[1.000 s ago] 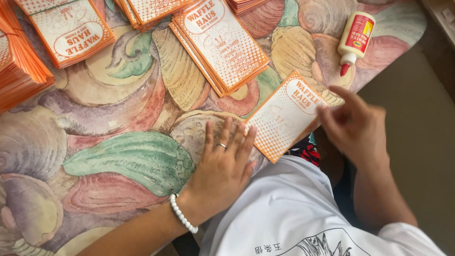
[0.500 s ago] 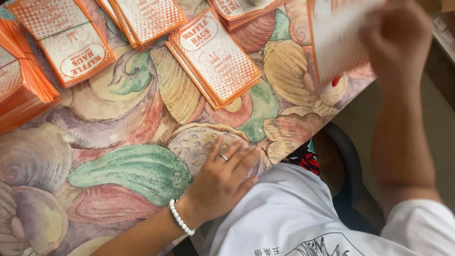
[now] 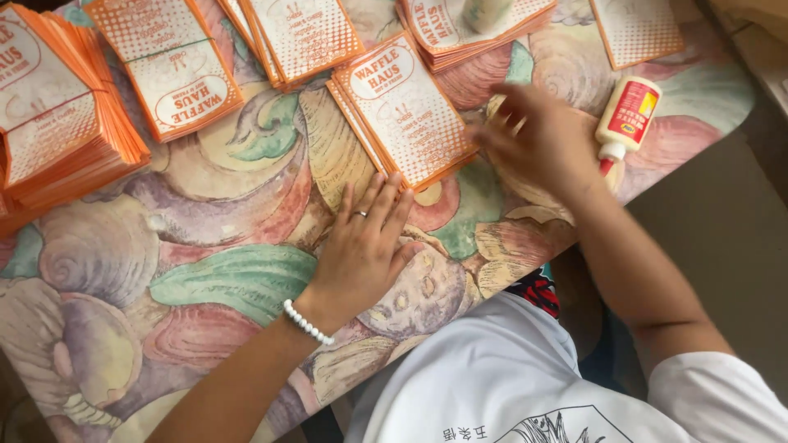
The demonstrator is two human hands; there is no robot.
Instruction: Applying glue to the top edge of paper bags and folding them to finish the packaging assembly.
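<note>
On a table [image 3: 205, 271] patterned with painted shells, the head view shows several orange-and-white card stacks already laid out, the left hand [image 3: 361, 246] flat with fingers spread and empty, the right hand [image 3: 538, 139] open-fingered touching the nearest card stack [image 3: 406, 111], a glue bottle [image 3: 625, 115] just beside.

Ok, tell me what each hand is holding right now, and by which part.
Nothing is held. The left hand lies flat, palm down, on the table. The right hand reaches toward the orange card stack, empty.
</note>
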